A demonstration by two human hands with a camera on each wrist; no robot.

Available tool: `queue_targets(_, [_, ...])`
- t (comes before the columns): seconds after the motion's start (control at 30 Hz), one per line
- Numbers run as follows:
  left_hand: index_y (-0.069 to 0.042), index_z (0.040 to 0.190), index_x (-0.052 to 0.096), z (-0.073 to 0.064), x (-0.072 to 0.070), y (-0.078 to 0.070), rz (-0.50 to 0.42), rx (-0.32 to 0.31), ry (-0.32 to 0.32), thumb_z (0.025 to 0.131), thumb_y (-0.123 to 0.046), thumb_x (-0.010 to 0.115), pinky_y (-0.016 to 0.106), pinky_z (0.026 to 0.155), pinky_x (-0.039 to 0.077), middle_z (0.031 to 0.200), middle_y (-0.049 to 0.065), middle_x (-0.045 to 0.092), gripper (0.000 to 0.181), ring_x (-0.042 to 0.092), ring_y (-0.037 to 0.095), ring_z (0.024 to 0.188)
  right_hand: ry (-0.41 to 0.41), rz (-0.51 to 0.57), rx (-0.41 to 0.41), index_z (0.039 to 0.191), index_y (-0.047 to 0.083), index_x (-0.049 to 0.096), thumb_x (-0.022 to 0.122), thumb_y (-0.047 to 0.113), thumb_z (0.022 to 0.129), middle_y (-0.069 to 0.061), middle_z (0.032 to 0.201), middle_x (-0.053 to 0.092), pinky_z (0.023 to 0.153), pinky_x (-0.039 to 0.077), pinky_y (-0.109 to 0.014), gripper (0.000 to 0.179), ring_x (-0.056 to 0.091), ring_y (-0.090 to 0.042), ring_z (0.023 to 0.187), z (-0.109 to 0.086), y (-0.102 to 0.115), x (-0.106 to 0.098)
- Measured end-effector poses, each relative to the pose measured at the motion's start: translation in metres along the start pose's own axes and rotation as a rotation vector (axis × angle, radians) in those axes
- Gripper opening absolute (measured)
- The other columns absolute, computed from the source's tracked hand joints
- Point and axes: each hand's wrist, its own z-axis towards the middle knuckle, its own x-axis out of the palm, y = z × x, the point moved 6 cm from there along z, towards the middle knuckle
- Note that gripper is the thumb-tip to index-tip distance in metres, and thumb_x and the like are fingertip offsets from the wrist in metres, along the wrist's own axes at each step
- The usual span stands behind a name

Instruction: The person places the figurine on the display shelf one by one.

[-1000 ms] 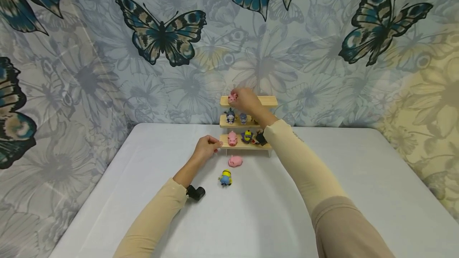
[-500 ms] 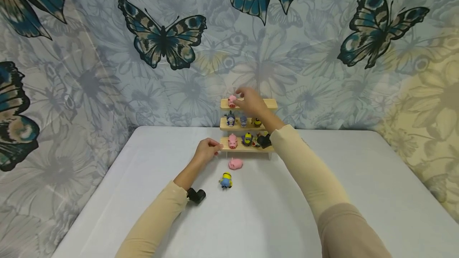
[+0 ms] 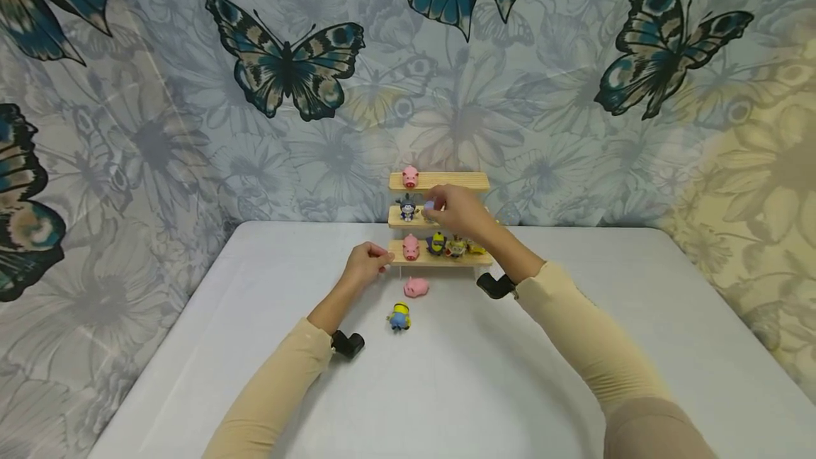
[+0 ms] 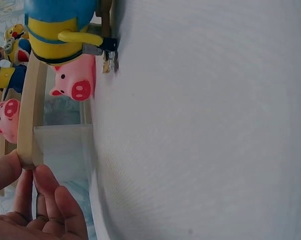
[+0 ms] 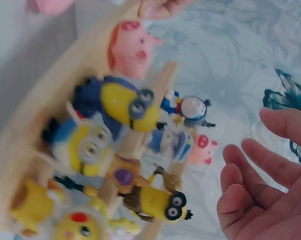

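My left hand (image 3: 365,264) pinches the left end of the lowest board of a three-tier wooden shelf (image 3: 452,180); in the left wrist view the thumb lies over the board and fingertips touch it from below. My right hand (image 3: 462,210) is in front of the middle tier, and the right wrist view shows its fingers (image 5: 270,160) apart and holding nothing. One pink pig (image 3: 410,176) sits at the left of the top tier. Another pink pig (image 3: 411,248) and several minion figures (image 5: 128,105) occupy the lowest tier. A dark-hatted figure (image 3: 406,209) stands on the middle tier.
On the white table (image 3: 542,374), in front of the shelf, lie a third pink pig (image 3: 416,287) and a blue-and-yellow minion (image 3: 399,316). A butterfly-print cloth (image 3: 523,91) hangs close behind the shelf. Black wrist cameras (image 3: 347,344) sit on both wrists.
My right hand has let go of the pig on the top tier and come down and back to the middle tier's height. My left hand keeps its hold on the lowest board.
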Motion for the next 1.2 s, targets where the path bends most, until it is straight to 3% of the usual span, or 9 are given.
queue_targets(0.1, [-0.002,0.099,0.061,0.000,0.000,0.000,0.010,-0.003,0.002,0.094,-0.017,0.065,0.028,0.065,0.046,0.083,0.004,0.057,0.017,0.057,0.013,0.070,0.021,-0.014,-0.008,0.121,0.001,0.064,0.063,0.021,0.094,-0.014,0.095,0.067,0.064,0.047,-0.032,0.033,0.058,-0.021,0.072,-0.013,-0.003,0.007])
queue_targets(0.33, [-0.002,0.102,0.062,0.001,0.000,0.001,0.001,-0.029,0.005,0.093,-0.018,0.067,0.026,0.064,0.046,0.085,0.003,0.060,0.019,0.057,0.011,0.069,0.042,-0.017,-0.024,0.117,0.002,0.066,0.065,0.020,0.093,-0.011,0.088,0.067,0.060,0.044,-0.028,0.030,0.056,-0.016,0.065,-0.034,-0.003,0.021])
queue_targets(0.57, [-0.004,0.102,0.062,0.002,0.000,0.002,-0.011,-0.059,0.012,0.092,-0.019,0.068,0.025,0.064,0.045,0.086,0.002,0.060,0.019,0.057,0.010,0.070,0.028,-0.030,-0.033,0.112,0.000,0.067,0.066,0.021,0.092,-0.009,0.082,0.067,0.058,0.043,-0.027,0.029,0.056,-0.016,0.066,-0.050,-0.003,0.034])
queue_targets(0.83, [-0.004,0.103,0.063,0.000,-0.002,0.002,-0.012,-0.068,0.008,0.092,-0.020,0.068,0.025,0.064,0.045,0.085,0.002,0.059,0.020,0.056,0.011,0.070,0.052,-0.030,0.020,0.117,0.002,0.067,0.065,0.020,0.092,-0.009,0.086,0.069,0.059,0.044,-0.025,0.031,0.056,-0.013,0.066,-0.061,-0.008,0.056])
queue_targets(1.1, [-0.004,0.104,0.062,0.000,-0.001,0.004,-0.008,-0.079,0.008,0.093,-0.020,0.067,0.025,0.063,0.044,0.086,0.003,0.059,0.020,0.055,0.011,0.070,0.136,-0.131,0.059,0.119,0.002,0.066,0.071,0.026,0.089,-0.004,0.079,0.066,0.056,0.042,-0.025,0.039,0.055,-0.013,0.065,-0.066,-0.017,0.089])
queue_targets(1.2, [-0.004,0.103,0.062,0.000,0.000,0.004,-0.007,-0.072,0.007,0.093,-0.020,0.067,0.024,0.062,0.044,0.085,0.003,0.060,0.020,0.055,0.011,0.070,0.146,-0.189,0.072,0.122,0.003,0.064,0.073,0.029,0.087,-0.007,0.089,0.070,0.064,0.048,-0.031,0.044,0.062,-0.017,0.076,-0.067,-0.018,0.099])
